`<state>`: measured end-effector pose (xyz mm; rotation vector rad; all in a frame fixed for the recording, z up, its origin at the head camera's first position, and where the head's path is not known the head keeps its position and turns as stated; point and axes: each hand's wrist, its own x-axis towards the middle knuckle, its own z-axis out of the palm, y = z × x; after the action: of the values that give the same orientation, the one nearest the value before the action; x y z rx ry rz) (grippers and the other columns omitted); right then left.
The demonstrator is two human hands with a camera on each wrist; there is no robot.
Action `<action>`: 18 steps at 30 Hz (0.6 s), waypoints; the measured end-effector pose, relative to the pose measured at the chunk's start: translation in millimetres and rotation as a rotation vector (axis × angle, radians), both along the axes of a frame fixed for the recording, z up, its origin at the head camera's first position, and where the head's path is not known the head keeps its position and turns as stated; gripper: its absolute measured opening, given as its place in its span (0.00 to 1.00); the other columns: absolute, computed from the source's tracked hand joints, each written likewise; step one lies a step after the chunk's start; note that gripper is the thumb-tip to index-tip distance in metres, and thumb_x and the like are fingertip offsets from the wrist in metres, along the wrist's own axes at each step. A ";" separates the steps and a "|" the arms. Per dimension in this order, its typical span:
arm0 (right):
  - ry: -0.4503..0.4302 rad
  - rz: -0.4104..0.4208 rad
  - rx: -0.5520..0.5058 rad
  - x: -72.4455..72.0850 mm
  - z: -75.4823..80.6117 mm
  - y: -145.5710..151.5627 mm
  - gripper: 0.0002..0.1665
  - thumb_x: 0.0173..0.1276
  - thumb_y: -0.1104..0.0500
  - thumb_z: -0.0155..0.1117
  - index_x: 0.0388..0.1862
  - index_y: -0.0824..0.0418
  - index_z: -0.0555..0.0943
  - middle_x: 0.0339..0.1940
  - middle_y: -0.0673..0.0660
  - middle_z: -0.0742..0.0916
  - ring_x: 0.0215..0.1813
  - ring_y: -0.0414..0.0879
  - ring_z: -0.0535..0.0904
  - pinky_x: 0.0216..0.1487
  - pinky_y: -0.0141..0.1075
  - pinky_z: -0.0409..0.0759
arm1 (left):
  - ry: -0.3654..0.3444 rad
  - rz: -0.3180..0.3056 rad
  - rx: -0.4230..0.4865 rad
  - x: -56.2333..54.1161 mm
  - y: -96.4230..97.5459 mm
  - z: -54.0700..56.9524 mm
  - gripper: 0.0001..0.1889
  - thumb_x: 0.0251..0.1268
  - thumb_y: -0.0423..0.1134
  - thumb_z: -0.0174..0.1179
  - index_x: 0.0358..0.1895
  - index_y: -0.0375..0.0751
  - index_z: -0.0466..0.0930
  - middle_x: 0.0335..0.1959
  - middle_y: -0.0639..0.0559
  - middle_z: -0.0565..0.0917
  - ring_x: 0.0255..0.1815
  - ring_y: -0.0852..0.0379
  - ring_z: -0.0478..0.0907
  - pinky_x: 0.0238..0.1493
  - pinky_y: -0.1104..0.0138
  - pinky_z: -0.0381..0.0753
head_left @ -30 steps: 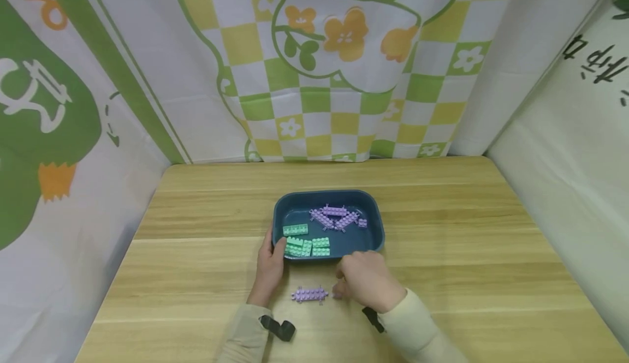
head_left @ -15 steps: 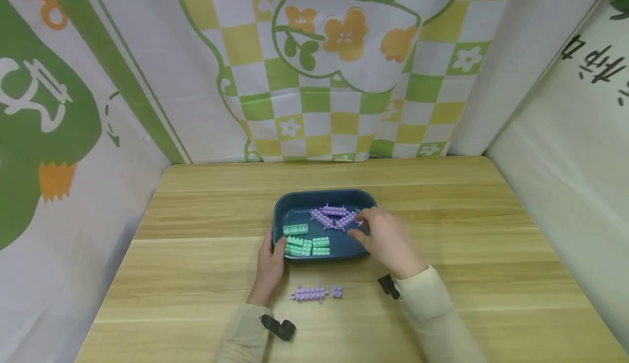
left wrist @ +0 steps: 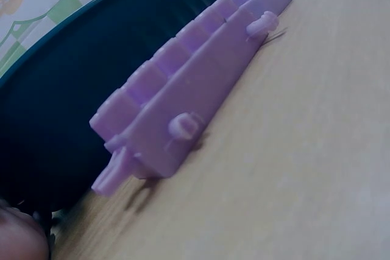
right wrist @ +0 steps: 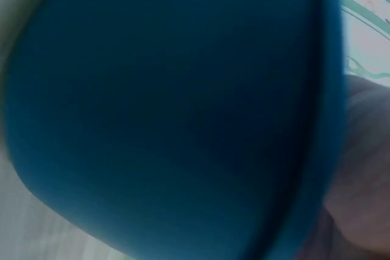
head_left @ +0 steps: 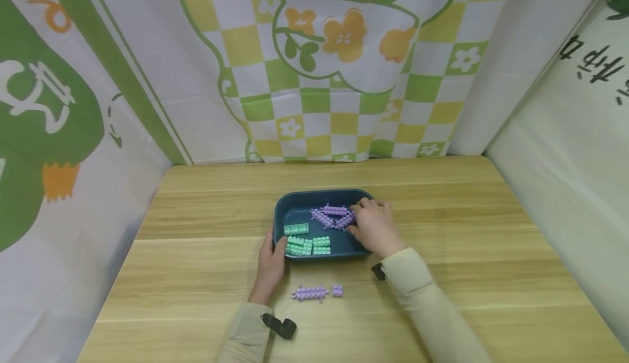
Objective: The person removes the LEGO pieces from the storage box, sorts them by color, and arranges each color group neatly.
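Note:
My left hand grips the front left corner of a dark blue plastic tray, thumb over the rim. Over the tray's right side reaches my right hand, its thumb and fingers around the right end of a long purple toy brick; I cannot tell whether they pinch it. Two more long purple bricks lie beside it. In front of the tray are a long purple brick with side pegs and a small square purple brick. The right wrist view shows mostly the tray's outer wall.
Several mint green bricks lie in the tray's left half, near my left thumb. The wooden table extends around the tray. Patterned cloth hangs behind its back edge, with white sheets on both sides.
My right hand has left the small square brick on the table, moved up and into the tray's right side, and shifted slightly left onto the purple bricks. The left hand stays on the tray.

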<state>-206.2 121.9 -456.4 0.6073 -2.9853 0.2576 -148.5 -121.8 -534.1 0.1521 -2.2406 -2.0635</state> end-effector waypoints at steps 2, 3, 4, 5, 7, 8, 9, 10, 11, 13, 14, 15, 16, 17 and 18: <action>-0.002 -0.006 0.019 -1.1 -3.1 0.1 0.29 0.59 0.50 0.74 0.55 0.64 0.82 0.50 0.61 0.83 0.55 0.61 0.76 0.60 0.58 0.67 | 0.017 0.003 -0.005 -1.0 0.4 -4.9 0.28 0.77 0.39 0.45 0.76 0.42 0.53 0.76 0.47 0.58 0.76 0.50 0.52 0.75 0.57 0.52; -0.009 -0.009 0.029 -1.5 -4.4 0.1 0.29 0.59 0.49 0.74 0.55 0.64 0.82 0.51 0.61 0.83 0.56 0.60 0.77 0.61 0.59 0.66 | 0.026 0.005 -0.003 -2.9 0.1 -10.4 0.28 0.77 0.39 0.45 0.76 0.42 0.54 0.76 0.48 0.58 0.76 0.50 0.52 0.75 0.57 0.52; -0.016 -0.011 0.036 -2.0 -5.9 0.0 0.30 0.59 0.49 0.74 0.56 0.63 0.81 0.51 0.61 0.83 0.56 0.60 0.77 0.62 0.59 0.65 | 0.027 0.002 -0.001 -2.8 0.1 -10.3 0.28 0.77 0.39 0.45 0.76 0.42 0.53 0.76 0.47 0.58 0.76 0.50 0.52 0.75 0.57 0.52; -0.028 -0.011 0.043 -2.5 -7.2 -0.1 0.30 0.59 0.49 0.73 0.56 0.63 0.81 0.52 0.61 0.83 0.56 0.59 0.77 0.63 0.59 0.64 | 0.027 0.002 -0.002 -2.8 0.0 -10.0 0.28 0.78 0.39 0.45 0.76 0.42 0.53 0.76 0.47 0.58 0.76 0.50 0.52 0.75 0.56 0.52; -0.058 -0.014 0.049 -3.3 -9.4 -0.6 0.31 0.60 0.48 0.72 0.58 0.62 0.80 0.53 0.61 0.83 0.57 0.58 0.76 0.65 0.59 0.62 | 0.021 0.006 -0.004 -2.7 0.1 -9.1 0.28 0.77 0.40 0.45 0.76 0.43 0.54 0.76 0.47 0.58 0.76 0.50 0.52 0.75 0.56 0.52; -0.071 -0.014 0.051 -3.6 -10.3 -0.7 0.31 0.61 0.48 0.72 0.59 0.62 0.80 0.54 0.60 0.82 0.58 0.57 0.76 0.66 0.59 0.60 | 0.016 0.008 -0.007 -2.6 0.2 -8.7 0.28 0.77 0.40 0.45 0.76 0.43 0.54 0.76 0.48 0.58 0.76 0.50 0.52 0.75 0.56 0.53; -0.077 -0.012 0.053 -3.8 -11.3 -0.7 0.30 0.61 0.48 0.72 0.58 0.62 0.80 0.54 0.60 0.83 0.58 0.57 0.76 0.66 0.59 0.60 | 0.012 0.011 -0.008 -2.5 0.3 -8.4 0.28 0.77 0.40 0.45 0.76 0.43 0.54 0.76 0.48 0.58 0.76 0.50 0.52 0.75 0.56 0.53; -0.081 -0.011 0.054 -4.1 -12.2 -0.9 0.29 0.61 0.48 0.71 0.58 0.61 0.81 0.53 0.59 0.83 0.57 0.56 0.76 0.66 0.59 0.59 | 0.005 0.015 -0.011 -2.4 0.3 -8.1 0.28 0.77 0.40 0.45 0.76 0.43 0.54 0.76 0.48 0.58 0.76 0.50 0.53 0.75 0.57 0.53; -0.081 -0.008 0.055 -4.4 -13.3 -1.0 0.28 0.61 0.48 0.71 0.57 0.60 0.82 0.52 0.59 0.83 0.57 0.56 0.76 0.66 0.59 0.59 | 0.000 0.019 -0.016 -2.3 0.4 -7.9 0.28 0.77 0.40 0.45 0.76 0.43 0.54 0.76 0.48 0.58 0.76 0.50 0.53 0.75 0.57 0.53; -0.072 -0.007 0.056 -5.0 -15.1 -1.2 0.26 0.62 0.48 0.71 0.55 0.59 0.83 0.50 0.58 0.84 0.55 0.56 0.77 0.66 0.60 0.59 | -0.007 0.023 -0.019 -2.3 0.5 -7.7 0.28 0.77 0.40 0.45 0.76 0.43 0.54 0.76 0.49 0.58 0.76 0.51 0.53 0.75 0.57 0.54; -0.063 -0.006 0.056 -5.0 -16.0 -1.3 0.25 0.62 0.48 0.71 0.54 0.60 0.83 0.49 0.58 0.84 0.54 0.57 0.77 0.66 0.60 0.59 | -0.010 0.024 -0.020 -2.3 0.5 -7.6 0.28 0.77 0.41 0.45 0.76 0.43 0.54 0.76 0.49 0.58 0.76 0.51 0.53 0.75 0.57 0.54; -0.054 -0.006 0.052 -5.3 -16.9 -1.4 0.25 0.61 0.48 0.71 0.53 0.60 0.84 0.48 0.58 0.84 0.53 0.57 0.78 0.66 0.61 0.59 | -0.012 0.026 -0.021 -2.4 0.5 -7.6 0.28 0.77 0.41 0.45 0.76 0.43 0.54 0.76 0.49 0.58 0.76 0.51 0.53 0.75 0.57 0.54; -0.045 -0.008 0.049 -5.5 -17.6 -1.6 0.24 0.61 0.48 0.71 0.52 0.60 0.84 0.47 0.58 0.85 0.52 0.57 0.78 0.66 0.61 0.59 | -0.014 0.027 -0.021 -2.4 0.6 -7.5 0.28 0.77 0.41 0.45 0.76 0.43 0.54 0.76 0.49 0.58 0.76 0.51 0.53 0.75 0.57 0.54; -0.035 -0.010 0.044 -5.6 -18.3 -1.8 0.23 0.60 0.48 0.72 0.51 0.60 0.84 0.45 0.57 0.85 0.51 0.57 0.78 0.66 0.61 0.59 | -0.015 0.027 -0.020 -2.3 0.6 -7.4 0.28 0.77 0.41 0.45 0.76 0.43 0.54 0.76 0.48 0.58 0.76 0.51 0.53 0.75 0.57 0.54; -0.027 -0.013 0.037 -5.6 -18.9 -2.0 0.23 0.60 0.49 0.72 0.49 0.60 0.84 0.44 0.57 0.85 0.50 0.57 0.78 0.67 0.61 0.59 | -0.016 0.026 -0.019 -2.3 0.6 -7.4 0.28 0.77 0.41 0.45 0.76 0.43 0.54 0.76 0.48 0.58 0.76 0.51 0.53 0.75 0.57 0.54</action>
<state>-211.9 119.9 -475.2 0.5929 -3.0255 0.2124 -150.8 -121.3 -541.6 0.1957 -2.2541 -2.0349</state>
